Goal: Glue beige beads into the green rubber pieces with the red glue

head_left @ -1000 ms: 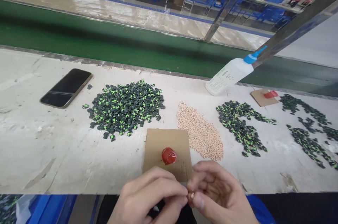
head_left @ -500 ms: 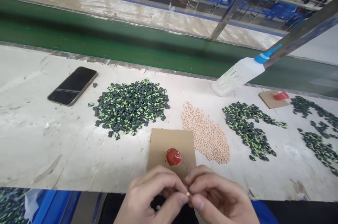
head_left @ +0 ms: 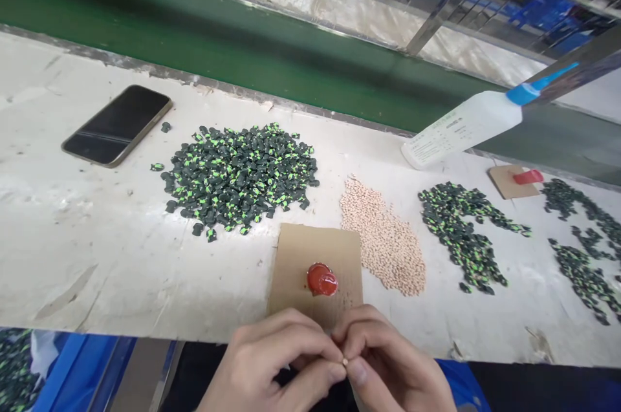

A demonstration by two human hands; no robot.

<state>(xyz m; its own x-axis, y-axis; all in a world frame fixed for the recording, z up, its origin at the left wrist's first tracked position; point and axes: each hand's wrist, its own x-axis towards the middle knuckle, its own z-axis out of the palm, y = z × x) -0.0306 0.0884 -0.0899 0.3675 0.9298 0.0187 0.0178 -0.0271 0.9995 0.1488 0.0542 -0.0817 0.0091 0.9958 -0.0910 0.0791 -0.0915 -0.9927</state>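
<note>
In front of the table edge, my left hand (head_left: pixel 279 363) and my right hand (head_left: pixel 391 363) meet fingertip to fingertip, both closed in a pinch. A tiny beige bead (head_left: pixel 345 361) shows between the fingertips, against my left thumb and forefinger. Whether the right fingers also grip something is hidden. Just beyond the hands lies a square of brown cardboard (head_left: pixel 291 270) with a glossy red blob (head_left: pixel 322 279) on it. To its right spreads a heap of beige beads (head_left: pixel 383 237). A larger pile of small black-and-green pieces (head_left: pixel 242 176) lies behind and left.
A white bottle with a blue nozzle (head_left: pixel 463 127) leans at the back right. Another black-and-green pile (head_left: pixel 463 234) and a small cardboard with a red cap-like piece (head_left: pixel 528 176) lie to the right. A phone (head_left: pixel 116 124) rests at the left. A green strip (head_left: pixel 218 43) runs behind the table.
The view has tilted down and shifted, so the table things appear displaced. My hands stay together at the bead, the fingertips drawn slightly closer.
</note>
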